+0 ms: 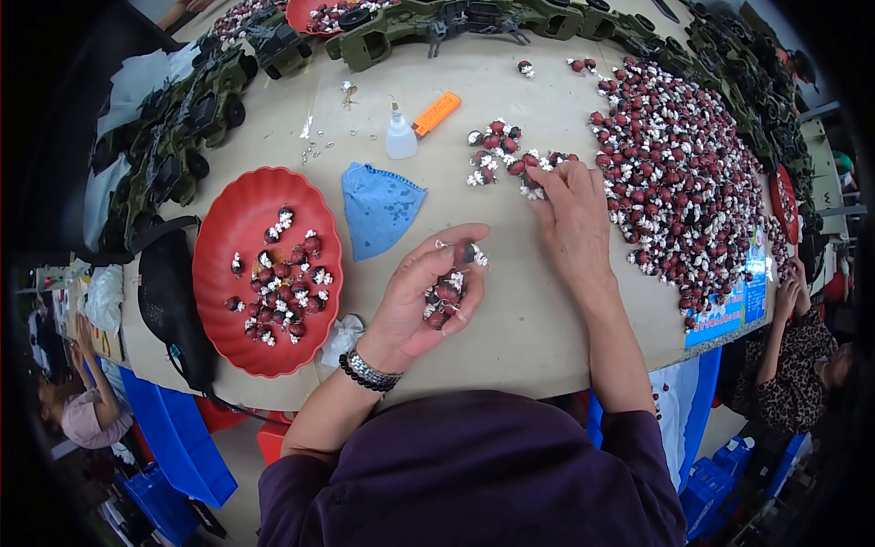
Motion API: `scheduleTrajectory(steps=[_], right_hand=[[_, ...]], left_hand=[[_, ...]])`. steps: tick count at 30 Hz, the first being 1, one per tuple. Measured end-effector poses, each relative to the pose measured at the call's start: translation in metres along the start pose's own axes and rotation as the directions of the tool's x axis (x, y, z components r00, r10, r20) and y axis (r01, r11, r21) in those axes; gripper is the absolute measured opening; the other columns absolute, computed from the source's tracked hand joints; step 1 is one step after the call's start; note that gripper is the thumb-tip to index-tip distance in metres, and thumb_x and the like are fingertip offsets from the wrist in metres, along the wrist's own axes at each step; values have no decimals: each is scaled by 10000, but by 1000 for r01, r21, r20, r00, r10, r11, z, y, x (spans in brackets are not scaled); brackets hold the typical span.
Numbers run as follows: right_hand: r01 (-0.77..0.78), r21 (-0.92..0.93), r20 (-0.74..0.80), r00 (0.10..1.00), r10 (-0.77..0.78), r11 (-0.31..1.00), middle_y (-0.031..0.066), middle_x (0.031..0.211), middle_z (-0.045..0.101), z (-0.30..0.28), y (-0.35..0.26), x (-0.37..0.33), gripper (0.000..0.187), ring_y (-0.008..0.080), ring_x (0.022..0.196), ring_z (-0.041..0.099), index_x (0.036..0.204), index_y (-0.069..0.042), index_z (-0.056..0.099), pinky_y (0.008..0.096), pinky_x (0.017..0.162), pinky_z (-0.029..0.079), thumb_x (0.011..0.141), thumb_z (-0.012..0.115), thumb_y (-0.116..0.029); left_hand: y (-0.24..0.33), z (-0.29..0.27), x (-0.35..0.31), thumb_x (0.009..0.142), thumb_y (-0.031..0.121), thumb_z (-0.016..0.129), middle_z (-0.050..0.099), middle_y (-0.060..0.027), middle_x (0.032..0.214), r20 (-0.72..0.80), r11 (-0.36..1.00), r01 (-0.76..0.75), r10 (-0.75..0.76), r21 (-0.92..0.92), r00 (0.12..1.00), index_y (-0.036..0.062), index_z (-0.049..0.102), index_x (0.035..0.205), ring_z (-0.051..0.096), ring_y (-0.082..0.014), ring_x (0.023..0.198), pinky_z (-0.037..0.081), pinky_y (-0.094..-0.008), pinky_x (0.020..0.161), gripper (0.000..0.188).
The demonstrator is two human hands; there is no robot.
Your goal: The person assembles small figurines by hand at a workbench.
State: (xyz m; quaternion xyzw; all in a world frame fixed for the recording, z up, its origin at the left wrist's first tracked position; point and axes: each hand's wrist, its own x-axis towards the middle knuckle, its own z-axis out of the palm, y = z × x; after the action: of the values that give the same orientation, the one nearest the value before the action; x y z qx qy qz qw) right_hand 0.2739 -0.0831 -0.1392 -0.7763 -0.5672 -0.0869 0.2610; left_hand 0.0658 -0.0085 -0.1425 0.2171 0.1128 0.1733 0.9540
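Observation:
My left hand (401, 305) is curled, palm up, around several small dark-red and white trinkets (447, 299). One more of them, with a thin wire-like loop, sits between its thumb and fingertips. My right hand (581, 232) reaches to a small group of the same trinkets (497, 144) on the table. Its thumb and index finger close on one trinket (531, 190) at the near edge of that group; the fingers partly cover it. To the left, a red scalloped bowl (211, 305) holds several more trinkets.
A large heap of trinkets (674, 173) spreads across the right side. Beyond my left hand lie a blue cloth (378, 214), a clear squeeze bottle (400, 139) and an orange bar-shaped item (437, 114). Green toy vehicles (365, 46) line the back. A co-worker's hands (791, 290) are at the right edge.

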Motion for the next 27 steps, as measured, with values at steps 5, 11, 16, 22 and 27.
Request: scheduleTrajectory(steps=[5,11,16,22,27], right_hand=[[26,-76,-18,999,-27,997,54,874,539,0,-1,0,289,241,858,513,999,-75,651,368,723,414,715,673,-26],[7,-151,-1,1000,-7,989,95,871,562,-3,-9,3,267,290,841,530,969,-53,625,402,737,433,715,703,-36],[21,-140,-4,1000,-22,990,120,892,538,-9,-6,-1,222,297,852,518,982,-45,618,410,747,429,765,649,-14],[35,180,-32,999,-29,983,135,932,517,-8,-15,-1,234,307,891,513,1022,-18,612,401,792,431,796,614,45],[-56,392,22,998,51,918,106,1002,553,-14,-19,-4,239,231,917,554,1044,-10,612,323,763,466,819,589,69]], left_hand=[[0,-1,2,978,264,459,617,-103,882,89,1000,-8,10,-19,996,5,492,1312,516,-159,491,377,-233,368,423],[5,4,-5,973,253,502,598,-78,910,-26,996,-60,62,72,998,-4,533,1260,523,-140,502,381,-221,360,386],[14,27,-9,965,176,524,577,-32,774,-108,940,-46,87,339,990,7,576,1203,491,-63,499,367,-199,401,296],[39,55,-39,919,41,554,561,15,735,-124,651,-199,416,732,901,11,622,1136,433,1,538,333,-155,480,230],[74,48,-61,816,-10,620,600,-85,790,132,-167,-12,734,986,666,11,651,1011,572,-138,606,457,-232,540,198]])
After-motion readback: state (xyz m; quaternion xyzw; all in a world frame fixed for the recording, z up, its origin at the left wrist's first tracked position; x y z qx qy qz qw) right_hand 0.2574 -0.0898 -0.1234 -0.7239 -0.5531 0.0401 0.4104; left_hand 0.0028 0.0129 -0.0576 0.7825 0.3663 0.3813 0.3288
